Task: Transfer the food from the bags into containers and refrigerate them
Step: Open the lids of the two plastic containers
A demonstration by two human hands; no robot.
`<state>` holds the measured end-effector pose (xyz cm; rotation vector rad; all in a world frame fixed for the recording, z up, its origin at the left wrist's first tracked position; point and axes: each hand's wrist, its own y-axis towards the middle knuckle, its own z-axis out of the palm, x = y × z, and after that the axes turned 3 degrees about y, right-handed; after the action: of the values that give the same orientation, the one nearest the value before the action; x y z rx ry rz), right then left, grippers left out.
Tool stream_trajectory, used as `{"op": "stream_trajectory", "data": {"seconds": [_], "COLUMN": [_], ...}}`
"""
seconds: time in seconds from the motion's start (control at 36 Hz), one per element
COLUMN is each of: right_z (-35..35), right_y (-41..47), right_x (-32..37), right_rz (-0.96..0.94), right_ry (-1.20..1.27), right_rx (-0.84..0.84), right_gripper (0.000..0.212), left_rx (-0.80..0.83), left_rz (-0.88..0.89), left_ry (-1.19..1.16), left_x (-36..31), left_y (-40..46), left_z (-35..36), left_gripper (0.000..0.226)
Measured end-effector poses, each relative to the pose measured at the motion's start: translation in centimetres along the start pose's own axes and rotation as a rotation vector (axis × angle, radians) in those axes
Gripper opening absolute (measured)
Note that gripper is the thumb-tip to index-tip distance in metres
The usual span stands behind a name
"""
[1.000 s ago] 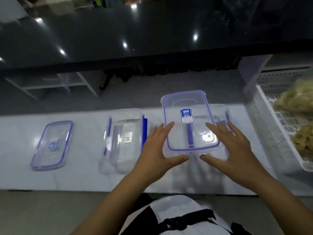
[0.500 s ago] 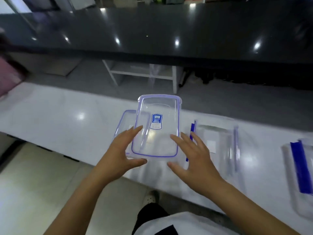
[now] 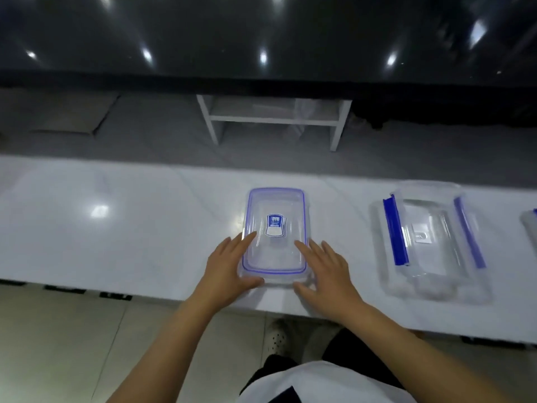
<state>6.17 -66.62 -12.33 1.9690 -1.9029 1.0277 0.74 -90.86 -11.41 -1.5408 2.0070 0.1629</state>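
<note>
A clear lid with a blue rim and a blue label (image 3: 276,228) lies flat on the white counter (image 3: 130,216), stacked on another lid beneath it. My left hand (image 3: 229,269) touches its left edge with straight fingers, thumb at the near corner. My right hand (image 3: 325,269) touches its right edge the same way. To the right an open clear container with blue side clasps (image 3: 430,242) stands without a lid. Another container's edge (image 3: 529,228) shows at the far right.
The counter's near edge runs just under my hands, with tiled floor (image 3: 72,344) below. Behind the counter stands a white shelf frame (image 3: 273,117) under a dark glossy surface (image 3: 261,39).
I carried the lid leftward from over the right container and set it down on the lid lying at the left. The view panned left, and the white basket of food left the frame.
</note>
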Motion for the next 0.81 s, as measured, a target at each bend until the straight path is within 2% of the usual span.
{"op": "stream_trajectory", "data": {"seconds": [0.28, 0.44, 0.53, 0.64, 0.81], "right_z": [1.0, 0.2, -1.4, -4.5, -10.6], "right_y": [0.7, -0.2, -1.9, -5.9, -13.5], "right_x": [-0.2, 0.8, 1.2, 0.7, -4.0], "right_rz": [0.02, 0.069, 0.063, 0.087, 0.309], "right_ry": [-0.055, 0.044, 0.039, 0.036, 0.118], "right_rx": [-0.042, -0.032, -0.04, -0.159, -0.472], "right_gripper": [0.082, 0.088, 0.087, 0.082, 0.078], "left_rx": [-0.015, 0.04, 0.011, -0.047, 0.016], "left_rz": [0.021, -0.027, -0.007, 0.109, 0.3], "left_ry": [0.124, 0.088, 0.06, 0.044, 0.007], "left_x": [1.5, 0.6, -1.0, -5.3, -15.5], "left_y": [0.9, 0.9, 0.9, 1.5, 2.0], "left_z": [1.8, 1.6, 0.7, 0.4, 3.2], "left_gripper": [0.099, 0.108, 0.107, 0.095, 0.091]}}
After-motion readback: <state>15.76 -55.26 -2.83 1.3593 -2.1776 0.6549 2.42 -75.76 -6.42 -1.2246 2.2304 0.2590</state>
